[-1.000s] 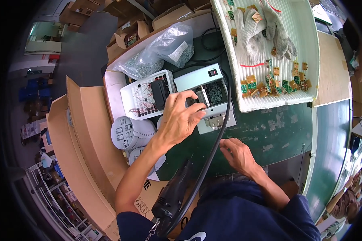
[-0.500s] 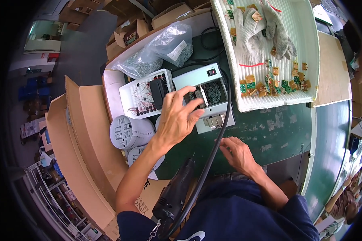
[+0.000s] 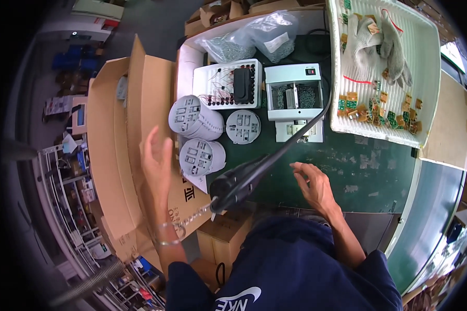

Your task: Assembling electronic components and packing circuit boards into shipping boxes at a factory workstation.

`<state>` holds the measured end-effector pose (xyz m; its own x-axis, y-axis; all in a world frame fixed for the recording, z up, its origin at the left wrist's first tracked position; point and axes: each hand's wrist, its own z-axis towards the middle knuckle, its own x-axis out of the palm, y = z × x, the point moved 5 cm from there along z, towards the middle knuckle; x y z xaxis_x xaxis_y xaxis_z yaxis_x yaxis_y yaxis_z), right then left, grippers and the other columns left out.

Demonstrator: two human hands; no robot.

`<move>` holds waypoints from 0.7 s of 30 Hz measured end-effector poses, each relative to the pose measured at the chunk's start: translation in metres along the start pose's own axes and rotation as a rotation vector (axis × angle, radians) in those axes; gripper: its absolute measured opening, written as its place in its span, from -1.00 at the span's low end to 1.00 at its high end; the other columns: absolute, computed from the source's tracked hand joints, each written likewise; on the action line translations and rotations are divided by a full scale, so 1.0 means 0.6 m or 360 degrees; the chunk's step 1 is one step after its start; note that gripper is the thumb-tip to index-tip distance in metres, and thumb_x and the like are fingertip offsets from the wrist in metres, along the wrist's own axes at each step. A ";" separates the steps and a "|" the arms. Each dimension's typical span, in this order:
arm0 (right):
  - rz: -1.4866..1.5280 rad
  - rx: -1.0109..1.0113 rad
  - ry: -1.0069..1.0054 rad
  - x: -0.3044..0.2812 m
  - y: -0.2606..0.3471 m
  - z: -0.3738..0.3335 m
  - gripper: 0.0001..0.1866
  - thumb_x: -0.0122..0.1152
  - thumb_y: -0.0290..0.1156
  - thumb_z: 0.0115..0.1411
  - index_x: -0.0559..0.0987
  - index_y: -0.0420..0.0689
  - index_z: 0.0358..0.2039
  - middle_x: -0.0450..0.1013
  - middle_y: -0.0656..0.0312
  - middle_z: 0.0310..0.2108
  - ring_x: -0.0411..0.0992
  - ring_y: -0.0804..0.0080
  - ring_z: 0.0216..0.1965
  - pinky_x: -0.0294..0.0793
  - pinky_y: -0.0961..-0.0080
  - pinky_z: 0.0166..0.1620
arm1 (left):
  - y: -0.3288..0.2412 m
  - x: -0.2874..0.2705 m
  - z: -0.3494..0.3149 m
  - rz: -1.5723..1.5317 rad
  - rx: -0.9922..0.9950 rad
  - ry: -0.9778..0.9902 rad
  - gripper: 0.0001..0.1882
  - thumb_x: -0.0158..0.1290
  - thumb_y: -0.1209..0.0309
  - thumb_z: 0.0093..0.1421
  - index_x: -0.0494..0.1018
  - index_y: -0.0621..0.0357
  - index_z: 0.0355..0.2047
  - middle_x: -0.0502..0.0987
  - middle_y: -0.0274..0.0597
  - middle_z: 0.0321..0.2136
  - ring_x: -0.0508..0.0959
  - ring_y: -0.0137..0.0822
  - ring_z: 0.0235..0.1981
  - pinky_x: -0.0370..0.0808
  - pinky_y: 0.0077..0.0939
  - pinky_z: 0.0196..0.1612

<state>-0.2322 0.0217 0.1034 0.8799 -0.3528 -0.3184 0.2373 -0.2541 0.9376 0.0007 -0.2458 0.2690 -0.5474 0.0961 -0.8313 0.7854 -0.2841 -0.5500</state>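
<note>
My left hand (image 3: pixel 157 160) is open and empty, palm up, fingers spread, over the flap of the brown cardboard box (image 3: pixel 114 140), just beside 2 stacks of round white discs (image 3: pixel 196 136). My right hand (image 3: pixel 315 184) is open too, fingers loosely curled, resting on the green surface (image 3: pixel 368 166) and gripping nothing. Ahead lie a third disc (image 3: pixel 243 126), a white square tray of small parts (image 3: pixel 228 84), a white machine (image 3: pixel 294 98) and clear plastic bags (image 3: pixel 254 39). A black tool (image 3: pixel 233 187) hangs between my hands.
</note>
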 end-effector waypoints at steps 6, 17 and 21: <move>-0.0091 -0.0102 0.0138 0.008 -0.048 -0.023 -0.74 0.18 -0.57 0.26 0.57 -0.21 -0.02 0.55 0.03 -0.24 0.57 0.18 -0.25 0.60 0.39 -0.23 | 0.124 0.060 -0.084 0.0416 0.0346 0.0282 -0.04 0.30 0.06 0.13 0.08 0.19 0.39 0.12 0.20 0.34 0.17 0.16 0.34 0.22 -0.07 0.32; -0.0222 -0.0481 -0.0021 -0.022 -0.116 -0.085 -0.66 0.28 -0.59 0.16 0.58 -0.19 -0.02 0.52 0.07 -0.14 0.50 0.09 -0.13 0.54 0.32 -0.04 | 0.178 0.097 -0.059 0.0263 -0.0027 0.0094 -0.23 0.14 0.17 0.25 0.17 0.23 0.38 0.31 0.10 0.27 0.36 0.00 0.23 0.22 -0.25 0.31; -0.0361 -0.0544 -0.0070 -0.003 -0.123 -0.114 -0.61 0.30 -0.59 0.13 0.57 -0.16 0.01 0.49 0.10 -0.04 0.46 0.08 -0.04 0.50 0.28 0.03 | 0.163 0.093 -0.040 -0.0021 -0.0204 0.0215 -0.27 0.15 0.24 0.25 0.20 0.27 0.36 0.34 0.10 0.24 0.37 -0.05 0.22 0.24 -0.30 0.30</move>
<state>-0.2229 0.1024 0.0445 0.7730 -0.3621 -0.5209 0.5526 -0.0189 0.8332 0.0537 -0.2451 0.1667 -0.5211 0.2286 -0.8223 0.8134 -0.1586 -0.5596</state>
